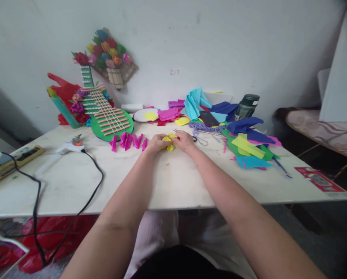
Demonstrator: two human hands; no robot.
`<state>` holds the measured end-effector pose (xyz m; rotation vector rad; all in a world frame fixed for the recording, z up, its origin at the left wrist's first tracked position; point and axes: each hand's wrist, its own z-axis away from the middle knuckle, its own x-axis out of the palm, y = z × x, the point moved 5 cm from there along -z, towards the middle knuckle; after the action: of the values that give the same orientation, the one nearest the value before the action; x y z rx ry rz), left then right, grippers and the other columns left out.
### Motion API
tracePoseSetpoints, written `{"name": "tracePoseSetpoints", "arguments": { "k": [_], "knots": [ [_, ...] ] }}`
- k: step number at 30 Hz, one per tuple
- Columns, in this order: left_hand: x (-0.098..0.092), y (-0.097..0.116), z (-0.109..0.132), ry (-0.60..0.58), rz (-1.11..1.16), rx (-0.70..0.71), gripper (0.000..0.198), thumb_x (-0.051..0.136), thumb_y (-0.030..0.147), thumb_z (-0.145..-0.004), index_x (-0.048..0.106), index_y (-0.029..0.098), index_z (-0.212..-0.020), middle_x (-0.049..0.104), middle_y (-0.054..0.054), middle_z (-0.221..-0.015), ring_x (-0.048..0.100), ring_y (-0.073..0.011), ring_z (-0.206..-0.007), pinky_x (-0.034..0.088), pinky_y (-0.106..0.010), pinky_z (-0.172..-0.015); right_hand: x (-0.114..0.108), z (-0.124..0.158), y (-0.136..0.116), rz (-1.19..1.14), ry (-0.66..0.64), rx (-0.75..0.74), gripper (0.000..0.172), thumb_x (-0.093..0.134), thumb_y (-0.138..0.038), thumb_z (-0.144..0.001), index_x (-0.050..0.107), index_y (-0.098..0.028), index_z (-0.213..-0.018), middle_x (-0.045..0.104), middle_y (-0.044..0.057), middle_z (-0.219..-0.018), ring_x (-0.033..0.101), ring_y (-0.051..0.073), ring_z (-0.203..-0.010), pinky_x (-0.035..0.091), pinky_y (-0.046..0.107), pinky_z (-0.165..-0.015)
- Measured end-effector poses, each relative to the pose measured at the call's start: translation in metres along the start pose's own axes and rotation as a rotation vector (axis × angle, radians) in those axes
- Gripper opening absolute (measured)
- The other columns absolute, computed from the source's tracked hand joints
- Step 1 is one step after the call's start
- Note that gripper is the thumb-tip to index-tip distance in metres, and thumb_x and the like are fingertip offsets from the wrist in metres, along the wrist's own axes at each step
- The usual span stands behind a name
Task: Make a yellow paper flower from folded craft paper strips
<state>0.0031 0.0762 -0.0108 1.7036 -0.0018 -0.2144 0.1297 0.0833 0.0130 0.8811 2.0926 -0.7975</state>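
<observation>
Both hands meet at the middle of the worktop (74, 182), far from the near edge. The left hand (155, 144) and right hand (185, 141) pinch a crumpled yellow paper piece (169, 142) with narrow fingers. Folded magenta paper pieces (128, 141) lie just left.

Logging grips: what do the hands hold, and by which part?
The left hand and right hand hold a yellow paper piece between them, one at each side.

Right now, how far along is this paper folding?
Done: several folded pink pieces lie in a row on the table. In hand: a yellow paper piece, pinched between the left hand and right hand. Left, likely: the loose coloured sheets heaped on the right; the glue gun lies apart, unheld.
</observation>
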Motion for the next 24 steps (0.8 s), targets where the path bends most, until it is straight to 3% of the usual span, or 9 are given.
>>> {"name": "tracePoseSetpoints", "arguments": {
  "k": [15,24],
  "knots": [
    [0.002,0.003,0.003,-0.090,-0.048,0.009,0.031,0.066,0.025,-0.051,0.064,0.010,-0.078,0.057,0.001,-0.056,0.048,-0.0082,-0.050,0.035,-0.020,-0.050,-0.004,0.003,0.003,-0.174,0.033,0.010,0.015,0.055,-0.023,-0.073,0.067,-0.022,-0.082,0.063,0.000,-0.082,0.055,0.013,-0.079,0.039,0.022,-0.067],
    [0.006,-0.002,-0.001,-0.139,0.163,0.003,0.025,0.065,0.017,-0.052,0.065,0.010,-0.077,0.056,0.001,-0.053,0.046,-0.0072,-0.046,0.035,-0.020,-0.048,-0.012,0.005,-0.008,-0.061,0.092,-0.117,0.015,0.051,-0.021,-0.077,0.066,-0.020,-0.077,0.061,0.003,-0.080,0.051,0.014,-0.082,0.037,0.023,-0.067]
  ]
}}
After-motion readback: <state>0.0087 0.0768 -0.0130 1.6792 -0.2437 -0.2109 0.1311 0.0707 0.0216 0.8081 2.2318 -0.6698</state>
